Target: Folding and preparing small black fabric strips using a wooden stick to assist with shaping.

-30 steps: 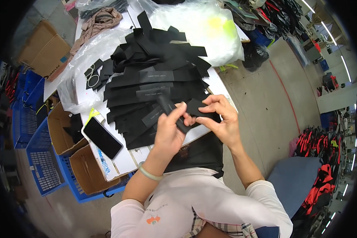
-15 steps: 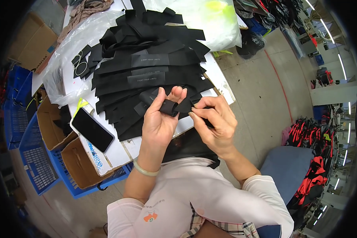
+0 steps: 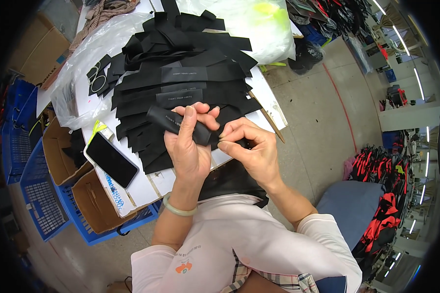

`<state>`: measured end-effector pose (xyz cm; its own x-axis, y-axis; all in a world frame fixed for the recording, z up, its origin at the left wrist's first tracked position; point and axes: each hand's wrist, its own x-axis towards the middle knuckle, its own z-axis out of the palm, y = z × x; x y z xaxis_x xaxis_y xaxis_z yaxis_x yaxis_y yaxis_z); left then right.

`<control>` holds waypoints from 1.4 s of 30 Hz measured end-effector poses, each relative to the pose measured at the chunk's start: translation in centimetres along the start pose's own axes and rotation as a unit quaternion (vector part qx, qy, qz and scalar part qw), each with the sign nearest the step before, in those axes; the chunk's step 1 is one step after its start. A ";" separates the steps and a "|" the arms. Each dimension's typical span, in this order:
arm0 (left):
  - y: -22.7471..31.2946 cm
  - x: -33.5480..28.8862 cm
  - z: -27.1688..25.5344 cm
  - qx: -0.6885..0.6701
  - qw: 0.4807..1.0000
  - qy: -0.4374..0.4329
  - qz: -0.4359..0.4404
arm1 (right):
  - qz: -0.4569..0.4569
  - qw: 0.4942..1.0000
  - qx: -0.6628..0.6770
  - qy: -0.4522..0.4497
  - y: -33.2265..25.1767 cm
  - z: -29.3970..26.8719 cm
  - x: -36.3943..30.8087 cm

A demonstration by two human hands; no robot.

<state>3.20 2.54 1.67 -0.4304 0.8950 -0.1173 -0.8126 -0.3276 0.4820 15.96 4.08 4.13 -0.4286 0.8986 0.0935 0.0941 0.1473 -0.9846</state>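
A black fabric strip (image 3: 162,118) with a printed label patch is rolled or folded over in my left hand (image 3: 187,144), its thumb pressing along the top. My right hand (image 3: 252,151) sits close on the right, thumb and forefinger pinched together at the strip's right end; exactly what lies between those fingertips is mostly hidden. Just beyond both hands, a wide layered pile of similar black fabric strips (image 3: 181,73) covers much of the white table (image 3: 266,93). Several strips in the pile carry the same dark label patch.
Left of the pile are a dark-screened phone (image 3: 111,160), pale elastic loops (image 3: 99,83) and clear plastic sheeting (image 3: 73,100). Cardboard boxes (image 3: 95,202) and blue crates (image 3: 44,210) stand beside the table's left edge. A white plastic bag (image 3: 259,34) lies at the back.
The strip's labelled part has swung up and left, now showing as a tube over my left hand. My left thumb has come across it, and my right hand has shifted slightly left.
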 end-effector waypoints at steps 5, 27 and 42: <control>0.2 0.4 -0.2 -0.049 0.998 0.032 -0.033 | -0.131 0.983 -0.120 0.049 -0.3 0.8 0.1; 0.6 1.2 -0.6 -0.031 0.999 -0.039 -0.003 | -0.221 0.950 -0.163 0.146 1.1 2.9 0.2; 1.9 3.0 -0.7 -0.102 0.990 -0.025 -0.094 | -0.176 0.968 -0.179 -0.019 1.3 2.3 0.6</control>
<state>0.09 4.40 1.68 -0.2472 0.9584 -0.1427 -0.9416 -0.2028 0.2690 13.76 3.90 2.58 -0.5222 0.7519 0.4024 0.2387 0.5818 -0.7775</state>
